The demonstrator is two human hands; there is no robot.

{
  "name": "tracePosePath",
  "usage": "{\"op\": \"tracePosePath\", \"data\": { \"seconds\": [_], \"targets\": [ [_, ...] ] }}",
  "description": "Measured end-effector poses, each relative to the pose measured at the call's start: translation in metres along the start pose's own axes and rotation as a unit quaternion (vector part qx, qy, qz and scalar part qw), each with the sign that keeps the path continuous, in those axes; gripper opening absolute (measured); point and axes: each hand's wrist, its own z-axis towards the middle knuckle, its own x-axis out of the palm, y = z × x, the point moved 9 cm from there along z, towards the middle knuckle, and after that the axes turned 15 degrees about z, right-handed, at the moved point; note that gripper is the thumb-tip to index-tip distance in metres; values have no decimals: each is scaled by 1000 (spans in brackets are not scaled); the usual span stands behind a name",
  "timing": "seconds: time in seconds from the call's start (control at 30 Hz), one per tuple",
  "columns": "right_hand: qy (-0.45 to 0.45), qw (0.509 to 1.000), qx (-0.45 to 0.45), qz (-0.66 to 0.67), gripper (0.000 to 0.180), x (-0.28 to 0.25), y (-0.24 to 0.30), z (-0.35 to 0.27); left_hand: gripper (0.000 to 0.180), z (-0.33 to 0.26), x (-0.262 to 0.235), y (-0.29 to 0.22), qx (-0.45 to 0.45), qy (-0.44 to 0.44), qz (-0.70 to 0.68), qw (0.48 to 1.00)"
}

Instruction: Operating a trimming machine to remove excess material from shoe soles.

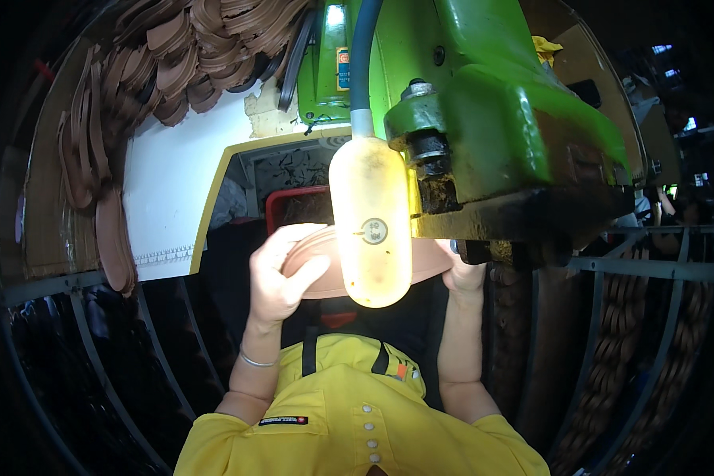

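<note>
L hand [281, 278] grip closed on left end of brown sole piece [313, 266]; R hand [464, 276] at its right end, grip mostly hidden, can't tell. Piece sits under green machine [484, 103], behind yellowish lamp [370, 222]. Red bin [281, 202] beyond. Brown soles stack [174, 55] at white table [170, 190] far-left edge.

The yellowish lamp housing [370, 222] at the centre of the frame is covering the middle of the brown sole-shaped piece [309, 258], so only its two ends are showing. The right hand [464, 276] is disappearing behind the green machine head [500, 119], its fingers mostly hiding. The red crate [281, 202] is peeking out behind the piece, its contents too dark to tell. The stacked brown pieces [198, 55] at upper left are running off the frame's rim.
</note>
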Motion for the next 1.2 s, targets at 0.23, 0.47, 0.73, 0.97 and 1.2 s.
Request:
{"op": "tracePosePath", "data": {
  "seconds": [0.23, 0.47, 0.73, 0.97, 1.2],
  "targets": [
    [53, 989, 111, 78, 20, 82, -30, 0, 23, -23, -43, 29, -45, -38, -47, 997],
    [114, 949, -62, -285, 24, 103, -15, 9, 25, -68, -16, 61, -98, 20, -30, 995],
    [52, 975, -37, -214, 22, 118, -5, 5, 22, -81, 54, 84, -122, 77, 29, 989],
    [-44, 976, -108, -186, 37, 46, 48, -11, 19, -30, 22, -4, 90, -79, 258, 959],
    [-152, 971, -125, -139, 22, 7, 78, -2, 21, 6, 55, -7, 180, -84, 216, 956]
  ]
}}
